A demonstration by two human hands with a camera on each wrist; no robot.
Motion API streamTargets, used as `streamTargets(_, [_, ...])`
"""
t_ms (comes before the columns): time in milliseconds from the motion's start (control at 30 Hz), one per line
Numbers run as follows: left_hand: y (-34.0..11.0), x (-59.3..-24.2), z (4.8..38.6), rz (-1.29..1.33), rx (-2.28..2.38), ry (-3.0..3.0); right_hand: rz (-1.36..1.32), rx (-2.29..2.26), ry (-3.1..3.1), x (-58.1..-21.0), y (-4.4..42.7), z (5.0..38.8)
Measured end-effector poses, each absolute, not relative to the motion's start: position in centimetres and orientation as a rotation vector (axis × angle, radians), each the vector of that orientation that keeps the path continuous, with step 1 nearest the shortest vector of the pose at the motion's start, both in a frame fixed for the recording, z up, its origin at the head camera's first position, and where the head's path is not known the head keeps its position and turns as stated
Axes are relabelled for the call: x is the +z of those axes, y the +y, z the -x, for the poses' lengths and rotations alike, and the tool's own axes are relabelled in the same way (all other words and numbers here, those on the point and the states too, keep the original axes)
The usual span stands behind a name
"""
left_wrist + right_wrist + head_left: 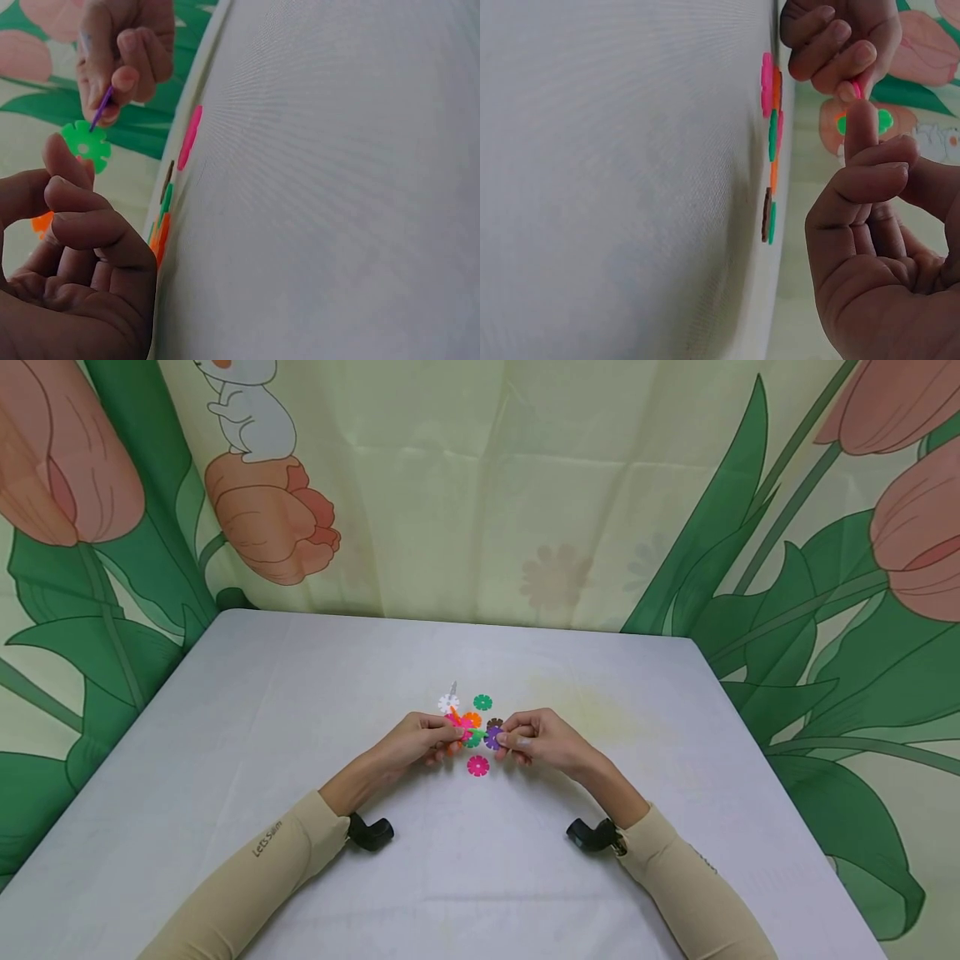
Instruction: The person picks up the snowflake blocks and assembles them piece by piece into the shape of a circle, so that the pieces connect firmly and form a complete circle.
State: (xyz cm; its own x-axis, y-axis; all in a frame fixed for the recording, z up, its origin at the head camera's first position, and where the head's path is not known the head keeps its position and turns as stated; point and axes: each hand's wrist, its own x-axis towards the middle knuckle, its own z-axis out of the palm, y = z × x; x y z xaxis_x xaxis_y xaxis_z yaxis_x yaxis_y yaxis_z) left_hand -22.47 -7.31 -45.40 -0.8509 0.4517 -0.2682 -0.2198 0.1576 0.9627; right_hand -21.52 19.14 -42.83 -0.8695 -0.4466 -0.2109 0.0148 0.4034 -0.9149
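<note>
My left hand point(418, 742) pinches a pink snowflake disc point(467, 725) between thumb and fingertips. Beside it, a bright green disc point(84, 142) stands in the gap between the hands, with an orange disc point(42, 224) near the left fingers; how these join is partly hidden. With thumb and forefinger my right hand point(549, 740) holds a purple disc point(492, 738). In the left wrist view the purple disc shows edge-on, its lower end at the green disc's rim. Whether the two are slotted together I cannot tell.
Loose discs lie around the hands on the white-covered table point(300, 710): white point(448, 702), green point(483, 702), brown point(495, 723), and pink point(477, 766) nearest the body. A flower-printed curtain point(465, 527) hangs behind the table.
</note>
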Motion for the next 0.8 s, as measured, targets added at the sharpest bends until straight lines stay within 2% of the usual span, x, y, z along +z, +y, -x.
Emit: streamTargets(800, [-6.82, -45.27, 22.38, -0.187, 1.755, 1.961, 0.353, -1.586, 2.216, -42.9, 18.54, 21.17])
